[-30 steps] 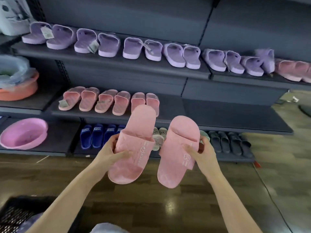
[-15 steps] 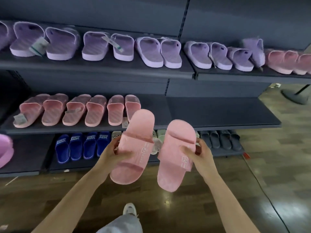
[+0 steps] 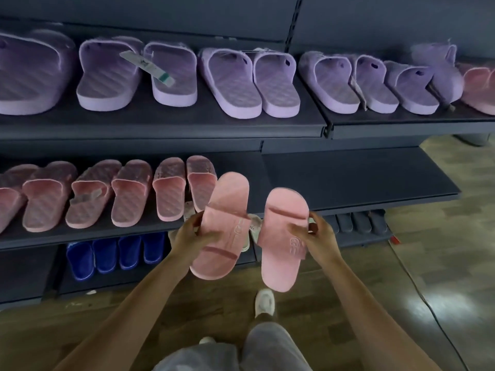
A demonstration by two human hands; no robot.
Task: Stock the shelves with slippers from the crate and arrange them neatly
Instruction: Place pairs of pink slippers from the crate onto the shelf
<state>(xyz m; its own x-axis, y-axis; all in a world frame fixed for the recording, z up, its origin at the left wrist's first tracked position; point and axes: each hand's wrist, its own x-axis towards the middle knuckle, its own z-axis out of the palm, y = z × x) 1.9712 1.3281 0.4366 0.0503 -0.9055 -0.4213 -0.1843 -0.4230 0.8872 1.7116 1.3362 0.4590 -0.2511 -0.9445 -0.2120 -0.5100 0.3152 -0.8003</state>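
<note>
Slippers up, two pink ones, one per hand, and we hold them in the air in front of the middle shelf (image 3: pixel 361 180). Our left hand (image 3: pixel 191 234) grips the left slipper (image 3: pixel 222 228) at its strap, with the thumb laid over the top and the fingers curled round the near edge. That slipper leans, its upper end tipped to the right and crossing the shelf's front lip from where we look. Our right hand (image 3: pixel 316 234) clamps the right slipper (image 3: pixel 284 236) by its outer side at the strap, thumb on top. This one hangs closer to upright, its lower end over the floor (image 3: pixel 442 263). The two slippers sit near each other but apart, with a gap between them, and both turn their strap sides to us.

On the middle shelf a pink row (image 3: pixel 134 194) runs in from the left and ends just beside the left slipper. Above, the top shelf (image 3: pixel 187 127) carries purple slippers (image 3: pixel 230 81), one with a tag (image 3: pixel 147 66) lying across it, and more pink ones (image 3: pixel 479 87) at its far right. Down low we see blue slippers (image 3: pixel 117 253) on the left and dark slippers (image 3: pixel 361 222) on the right. Below our arms, a white shoe (image 3: pixel 264 301) stands on the floor.
</note>
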